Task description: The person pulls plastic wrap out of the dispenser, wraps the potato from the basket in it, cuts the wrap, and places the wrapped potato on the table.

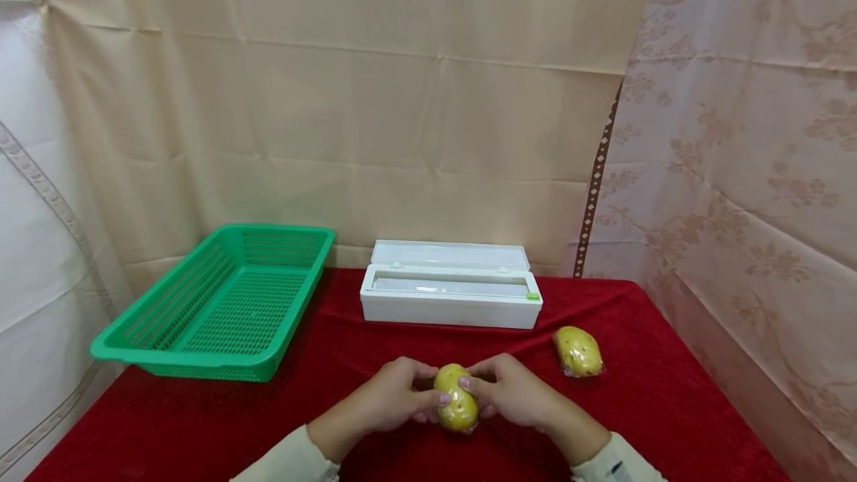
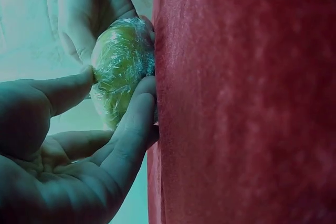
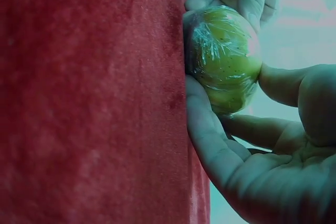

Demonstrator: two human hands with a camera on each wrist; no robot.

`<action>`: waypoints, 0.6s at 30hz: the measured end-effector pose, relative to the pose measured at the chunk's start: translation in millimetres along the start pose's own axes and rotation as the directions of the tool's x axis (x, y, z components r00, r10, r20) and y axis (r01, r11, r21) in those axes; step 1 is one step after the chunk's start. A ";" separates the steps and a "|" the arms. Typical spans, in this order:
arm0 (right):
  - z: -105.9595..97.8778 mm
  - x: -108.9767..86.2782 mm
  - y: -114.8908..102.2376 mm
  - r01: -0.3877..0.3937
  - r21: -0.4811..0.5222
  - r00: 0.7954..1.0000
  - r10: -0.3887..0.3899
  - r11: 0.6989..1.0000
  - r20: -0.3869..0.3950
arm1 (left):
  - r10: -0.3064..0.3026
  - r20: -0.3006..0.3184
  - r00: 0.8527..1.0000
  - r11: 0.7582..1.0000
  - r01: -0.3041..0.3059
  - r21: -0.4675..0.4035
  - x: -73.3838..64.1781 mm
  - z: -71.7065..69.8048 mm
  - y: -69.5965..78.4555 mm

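Between both hands, at the front middle of the red cloth, is a yellow potato (image 1: 457, 411) wrapped in clear plastic film. My left hand (image 1: 395, 396) grips its left side, thumb on top and fingers around the lower side. From the right, my right hand (image 1: 512, 393) holds it the same way, its thumb on the upper face. In the left wrist view the film on the potato (image 2: 118, 69) looks crinkled and shiny. The right wrist view shows the potato (image 3: 226, 59) low against the cloth, with film creases on its side.
A second film-wrapped potato (image 1: 579, 352) lies to the right on the red cloth (image 1: 643, 407). Behind the hands stands a white film dispenser box (image 1: 451, 312), its lid (image 1: 450, 254) raised and a green slider at its right end. A green basket (image 1: 268, 372) sits at the left.
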State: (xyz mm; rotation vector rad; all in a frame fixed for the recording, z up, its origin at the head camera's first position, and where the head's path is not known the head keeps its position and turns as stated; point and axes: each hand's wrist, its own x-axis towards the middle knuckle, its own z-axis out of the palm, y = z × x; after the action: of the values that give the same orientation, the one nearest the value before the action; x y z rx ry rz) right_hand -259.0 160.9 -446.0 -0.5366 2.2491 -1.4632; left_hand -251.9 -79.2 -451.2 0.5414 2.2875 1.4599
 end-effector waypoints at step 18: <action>-41.0 -17.4 -12.0 0.057 0.087 0.997 -0.052 0.995 -0.066 | -0.001 -0.050 0.999 0.997 -0.003 -0.073 13.7 1.2 32.5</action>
State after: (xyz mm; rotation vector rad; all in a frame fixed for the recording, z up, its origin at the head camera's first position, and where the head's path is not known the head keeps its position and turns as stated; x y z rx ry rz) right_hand -264.7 196.8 -417.7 -0.5350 2.2212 -1.6201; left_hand -259.2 -58.7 -423.4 0.4905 2.2609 1.5679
